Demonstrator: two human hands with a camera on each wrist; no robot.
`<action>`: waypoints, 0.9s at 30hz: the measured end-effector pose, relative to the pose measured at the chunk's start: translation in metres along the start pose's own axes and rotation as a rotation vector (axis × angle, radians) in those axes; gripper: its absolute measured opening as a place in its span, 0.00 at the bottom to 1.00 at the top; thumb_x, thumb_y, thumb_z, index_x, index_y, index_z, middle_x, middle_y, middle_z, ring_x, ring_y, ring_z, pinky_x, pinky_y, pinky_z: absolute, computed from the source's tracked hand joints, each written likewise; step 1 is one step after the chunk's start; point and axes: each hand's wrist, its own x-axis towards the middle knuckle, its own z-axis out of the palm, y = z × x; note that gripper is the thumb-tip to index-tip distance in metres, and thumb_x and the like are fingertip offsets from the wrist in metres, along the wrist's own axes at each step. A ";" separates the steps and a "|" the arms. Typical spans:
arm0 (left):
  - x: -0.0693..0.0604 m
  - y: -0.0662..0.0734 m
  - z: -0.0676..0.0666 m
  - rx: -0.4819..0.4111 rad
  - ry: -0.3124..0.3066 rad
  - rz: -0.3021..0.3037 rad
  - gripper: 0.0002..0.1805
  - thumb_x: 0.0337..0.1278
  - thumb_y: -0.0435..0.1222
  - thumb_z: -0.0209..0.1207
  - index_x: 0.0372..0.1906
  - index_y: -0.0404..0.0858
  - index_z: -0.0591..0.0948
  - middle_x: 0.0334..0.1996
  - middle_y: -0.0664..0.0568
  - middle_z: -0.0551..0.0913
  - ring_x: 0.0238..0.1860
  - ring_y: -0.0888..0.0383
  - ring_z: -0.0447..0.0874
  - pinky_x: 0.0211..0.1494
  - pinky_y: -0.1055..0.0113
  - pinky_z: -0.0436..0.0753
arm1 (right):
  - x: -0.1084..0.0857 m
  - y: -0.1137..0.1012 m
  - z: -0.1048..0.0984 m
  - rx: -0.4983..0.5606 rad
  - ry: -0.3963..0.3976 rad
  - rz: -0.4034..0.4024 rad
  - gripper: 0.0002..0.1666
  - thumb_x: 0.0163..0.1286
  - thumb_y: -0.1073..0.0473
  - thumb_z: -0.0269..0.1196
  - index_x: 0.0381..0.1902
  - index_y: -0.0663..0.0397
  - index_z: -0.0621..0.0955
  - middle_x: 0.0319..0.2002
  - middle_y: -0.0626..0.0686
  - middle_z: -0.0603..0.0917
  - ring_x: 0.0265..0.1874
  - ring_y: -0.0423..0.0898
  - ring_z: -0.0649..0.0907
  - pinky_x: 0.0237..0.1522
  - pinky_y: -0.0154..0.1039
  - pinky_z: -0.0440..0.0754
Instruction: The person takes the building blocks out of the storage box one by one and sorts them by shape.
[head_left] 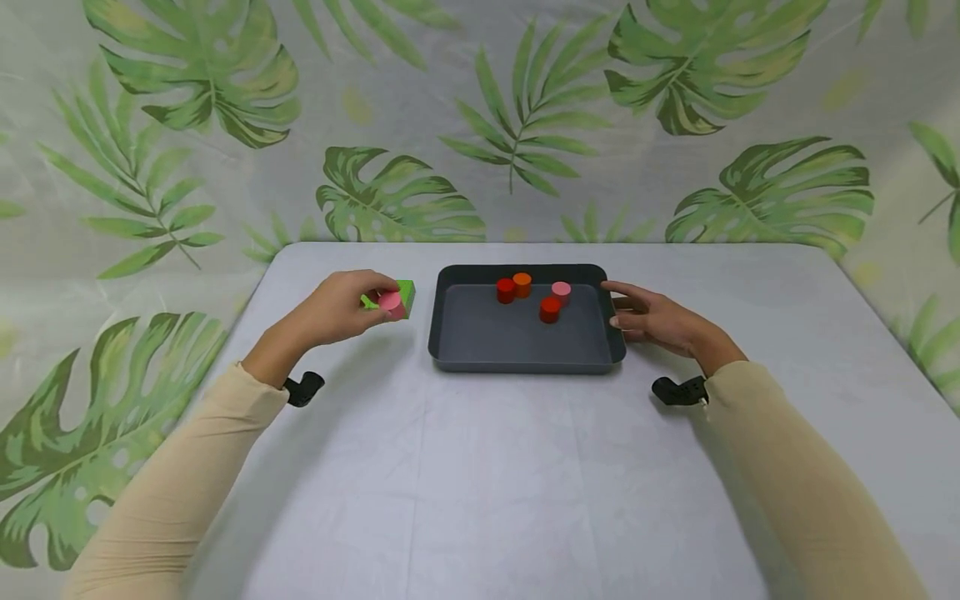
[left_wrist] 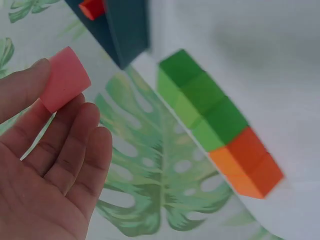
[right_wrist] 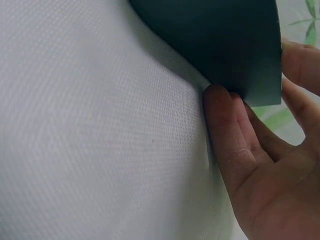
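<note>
My left hand (head_left: 347, 307) pinches a pink cylinder (left_wrist: 65, 80) between thumb and fingers, to the left of the tray. Behind that hand lies a row of green blocks (left_wrist: 202, 100), with orange blocks (left_wrist: 247, 162) at one end; in the head view the hand hides part of the row. At the tray's right side, my right hand (head_left: 660, 321) touches the grey tray (head_left: 525, 346) with fairly straight fingers, some against its outer wall. Inside the tray stand two red cylinders (head_left: 550, 310), an orange cylinder (head_left: 522, 285) and another pink cylinder (head_left: 561, 292).
A white cloth (head_left: 487, 483) covers the table under the tray and blocks. Beyond its far edge hangs a leaf-printed backdrop (head_left: 405, 108). Each wrist carries a black camera mount (head_left: 303, 389).
</note>
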 end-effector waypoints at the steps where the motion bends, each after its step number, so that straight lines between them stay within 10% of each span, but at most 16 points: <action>1: -0.003 -0.003 0.001 0.000 0.001 -0.001 0.18 0.60 0.32 0.63 0.55 0.33 0.82 0.48 0.43 0.86 0.47 0.49 0.84 0.52 0.53 0.82 | 0.000 0.000 0.000 0.000 0.000 0.000 0.46 0.75 0.59 0.56 0.81 0.37 0.45 0.80 0.63 0.46 0.78 0.64 0.56 0.75 0.60 0.60; 27: 0.002 -0.032 0.042 0.057 -0.080 -0.067 0.18 0.60 0.34 0.65 0.53 0.31 0.83 0.47 0.41 0.87 0.45 0.47 0.82 0.54 0.52 0.82 | 0.000 0.000 0.001 0.000 0.003 -0.006 0.47 0.75 0.59 0.57 0.81 0.37 0.45 0.80 0.64 0.46 0.77 0.65 0.56 0.75 0.61 0.59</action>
